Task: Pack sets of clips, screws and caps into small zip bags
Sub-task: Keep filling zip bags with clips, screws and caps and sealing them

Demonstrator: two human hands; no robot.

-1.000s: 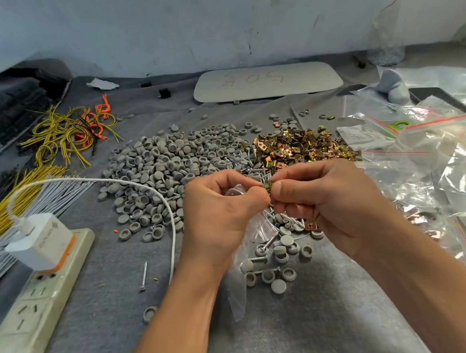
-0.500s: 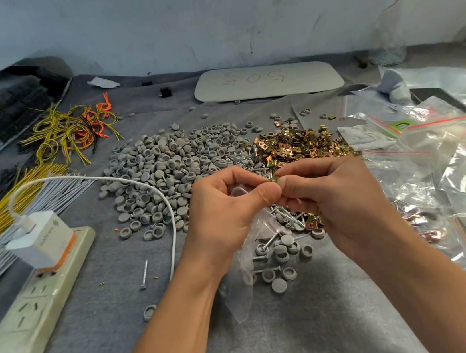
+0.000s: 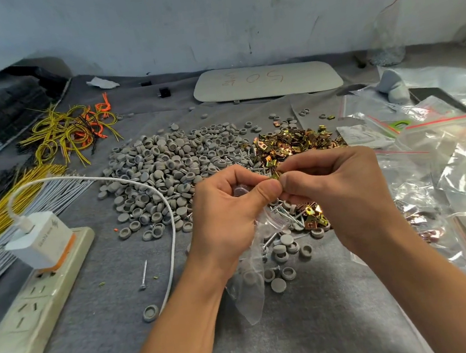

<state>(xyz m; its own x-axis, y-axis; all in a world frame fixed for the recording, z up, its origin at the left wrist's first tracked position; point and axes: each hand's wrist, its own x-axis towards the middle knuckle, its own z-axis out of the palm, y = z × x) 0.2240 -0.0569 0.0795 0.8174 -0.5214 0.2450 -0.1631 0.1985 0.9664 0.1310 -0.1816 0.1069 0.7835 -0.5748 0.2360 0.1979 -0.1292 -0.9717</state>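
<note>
Two hands meet above the middle of the grey cloth (image 3: 307, 330), thumb tips nearly touching. Our left hand (image 3: 225, 216) has its fingers curled and pinches the mouth of a small clear zip bag (image 3: 251, 290), which hangs limp from that grip down to the cloth. Our right hand (image 3: 336, 194) is curled too, and thumb and forefinger pinch a gold clip (image 3: 276, 174) right at the bag's opening; only a sliver of the clip shows between the fingertips. One grey cap shows through the plastic lower down, though we cannot tell whether it lies inside the bag or under it.

Beyond our hands lies a broad heap of grey caps (image 3: 170, 167), and just to its right a smaller heap of gold clips (image 3: 292, 141). Under our right hand sits a mixed scatter of screws (image 3: 284, 217), caps and a few clips. One loose screw (image 3: 143, 274) lies apart at the left, near a white cable (image 3: 143, 189) that runs to a charger (image 3: 41, 239) plugged into a power strip (image 3: 32, 309). Larger zip bags (image 3: 448, 161) are piled at the right edge
</note>
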